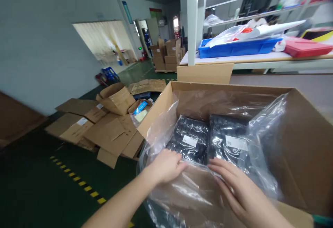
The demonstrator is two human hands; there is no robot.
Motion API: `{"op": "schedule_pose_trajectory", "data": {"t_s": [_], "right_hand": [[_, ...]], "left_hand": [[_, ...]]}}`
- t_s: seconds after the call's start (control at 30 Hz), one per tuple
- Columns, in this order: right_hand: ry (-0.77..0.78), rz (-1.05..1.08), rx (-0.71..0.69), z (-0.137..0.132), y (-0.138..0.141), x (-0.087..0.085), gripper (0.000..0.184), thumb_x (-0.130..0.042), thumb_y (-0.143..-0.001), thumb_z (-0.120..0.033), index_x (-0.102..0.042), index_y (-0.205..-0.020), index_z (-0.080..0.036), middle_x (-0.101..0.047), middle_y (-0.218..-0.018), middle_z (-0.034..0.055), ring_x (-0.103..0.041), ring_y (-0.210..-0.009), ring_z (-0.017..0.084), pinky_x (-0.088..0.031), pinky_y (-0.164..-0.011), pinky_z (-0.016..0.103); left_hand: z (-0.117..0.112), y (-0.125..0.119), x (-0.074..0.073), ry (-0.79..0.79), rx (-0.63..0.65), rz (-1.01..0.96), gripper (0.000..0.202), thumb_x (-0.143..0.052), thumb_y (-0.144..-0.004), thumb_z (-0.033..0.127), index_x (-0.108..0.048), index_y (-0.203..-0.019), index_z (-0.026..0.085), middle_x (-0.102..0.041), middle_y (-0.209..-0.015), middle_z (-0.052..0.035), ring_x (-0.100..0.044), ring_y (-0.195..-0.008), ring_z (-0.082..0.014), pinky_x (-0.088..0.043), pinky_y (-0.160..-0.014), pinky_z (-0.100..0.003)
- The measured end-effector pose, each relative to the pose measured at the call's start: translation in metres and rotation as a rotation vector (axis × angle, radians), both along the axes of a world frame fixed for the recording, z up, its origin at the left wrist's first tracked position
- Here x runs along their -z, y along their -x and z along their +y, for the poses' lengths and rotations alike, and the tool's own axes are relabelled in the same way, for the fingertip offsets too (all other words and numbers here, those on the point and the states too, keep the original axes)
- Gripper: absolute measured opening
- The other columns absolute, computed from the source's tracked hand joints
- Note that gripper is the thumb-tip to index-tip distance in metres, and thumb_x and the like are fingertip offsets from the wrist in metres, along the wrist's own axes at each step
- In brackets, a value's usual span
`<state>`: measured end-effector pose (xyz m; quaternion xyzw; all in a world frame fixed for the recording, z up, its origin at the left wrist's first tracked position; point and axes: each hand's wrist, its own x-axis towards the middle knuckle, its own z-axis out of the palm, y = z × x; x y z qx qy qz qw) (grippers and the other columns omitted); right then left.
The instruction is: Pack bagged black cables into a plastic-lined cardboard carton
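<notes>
A large open cardboard box (307, 151) in front of me is lined with a clear plastic bag (262, 141). Inside lie two black packs side by side, each with a white label: the left pack (189, 136) and the right pack (229, 137). My left hand (166, 167) rests on the near edge of the plastic liner, fingers curled over it just in front of the left pack. My right hand (239, 190) lies flat on the liner with fingers spread, touching the near end of the right pack. Neither hand clearly lifts anything.
Flattened and open cardboard boxes (104, 124) litter the green floor to the left, beside a yellow-black floor stripe (78, 179). Behind the box stands a workbench (260, 58) with a blue tray (239, 47) and a red tray (307, 47). Stacked cartons (166, 56) sit far back.
</notes>
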<state>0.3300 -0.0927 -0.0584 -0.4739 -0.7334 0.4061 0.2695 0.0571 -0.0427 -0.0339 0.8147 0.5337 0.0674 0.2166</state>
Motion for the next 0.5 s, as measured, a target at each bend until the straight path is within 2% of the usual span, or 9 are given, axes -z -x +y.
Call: {"op": "schedule_pose_trajectory", "data": {"t_s": [0.03,0.1,0.13,0.2,0.3,0.37,0.43,0.5], "right_hand": [[0.01,-0.1,0.011,0.012,0.02,-0.007,0.044,-0.047,-0.094,-0.043,-0.065,-0.128,-0.023,-0.057,-0.141,0.0091,-0.049,-0.134,0.033,-0.036,-0.117,0.056],[0.157,-0.225,0.036,0.042,0.052,-0.012,0.049,-0.037,-0.098,-0.038,-0.059,-0.133,-0.013,-0.055,-0.142,0.0145,-0.05,-0.133,0.03,-0.036,-0.117,0.051],[0.245,-0.267,0.06,0.058,0.065,-0.01,0.048,-0.034,-0.099,-0.034,-0.056,-0.135,-0.01,-0.054,-0.143,0.0156,-0.05,-0.133,0.028,-0.036,-0.117,0.047],[0.389,-0.344,0.115,0.085,0.085,0.001,0.043,-0.036,-0.1,-0.026,-0.056,-0.133,-0.008,-0.057,-0.14,0.0166,-0.052,-0.131,0.027,-0.037,-0.115,0.042],[0.578,-0.446,0.134,0.111,0.109,0.029,0.026,-0.05,-0.096,-0.021,-0.07,-0.104,-0.007,-0.07,-0.115,0.0187,-0.065,-0.112,0.03,-0.045,-0.103,0.044],[0.703,-0.482,0.139,0.119,0.121,0.049,0.015,-0.061,-0.093,-0.021,-0.07,-0.088,-0.01,-0.073,-0.098,0.0125,-0.068,-0.098,0.026,-0.049,-0.097,0.046],[0.795,-0.458,0.162,0.122,0.13,0.067,0.015,-0.067,-0.091,-0.025,-0.067,-0.083,-0.012,-0.072,-0.093,0.0058,-0.068,-0.094,0.022,-0.05,-0.095,0.045],[0.857,-0.374,0.213,0.122,0.136,0.081,0.021,-0.066,-0.093,-0.032,-0.067,-0.084,-0.013,-0.07,-0.091,0.003,-0.067,-0.09,0.02,-0.053,-0.091,0.042]], "left_hand": [[-0.009,0.015,0.008,-0.016,0.035,0.016,0.041,-0.06,-0.091,0.033,-0.065,-0.127,0.015,-0.071,-0.116,-0.0169,-0.063,-0.114,-0.0385,-0.045,-0.103,-0.06],[-0.031,0.043,0.026,-0.19,0.147,0.124,0.059,-0.059,-0.091,0.026,-0.043,-0.147,0.019,-0.052,-0.147,-0.0138,-0.049,-0.133,-0.0358,-0.04,-0.11,-0.058],[-0.041,0.055,0.036,-0.284,0.173,0.183,0.066,-0.058,-0.091,0.024,-0.034,-0.152,0.021,-0.043,-0.154,-0.0122,-0.042,-0.139,-0.0357,-0.042,-0.109,-0.056],[-0.055,0.07,0.057,-0.449,0.198,0.261,0.074,-0.058,-0.09,0.024,-0.024,-0.156,0.021,-0.034,-0.159,-0.0122,-0.037,-0.142,-0.036,-0.047,-0.105,-0.053],[-0.062,0.073,0.083,-0.575,0.177,0.291,0.079,-0.059,-0.086,0.025,-0.024,-0.156,0.019,-0.03,-0.161,-0.0129,-0.036,-0.143,-0.0346,-0.049,-0.102,-0.048],[-0.061,0.069,0.092,-0.586,0.142,0.278,0.082,-0.062,-0.083,0.026,-0.025,-0.156,0.022,-0.028,-0.162,-0.0095,-0.035,-0.144,-0.0314,-0.048,-0.104,-0.045],[-0.06,0.067,0.097,-0.574,0.118,0.248,0.087,-0.067,-0.078,0.028,-0.026,-0.155,0.027,-0.029,-0.162,-0.0051,-0.035,-0.144,-0.0281,-0.045,-0.107,-0.043],[-0.059,0.068,0.1,-0.554,0.111,0.21,0.09,-0.071,-0.076,0.032,-0.027,-0.154,0.031,-0.031,-0.161,-0.0018,-0.037,-0.144,-0.0254,-0.041,-0.11,-0.04]]}}
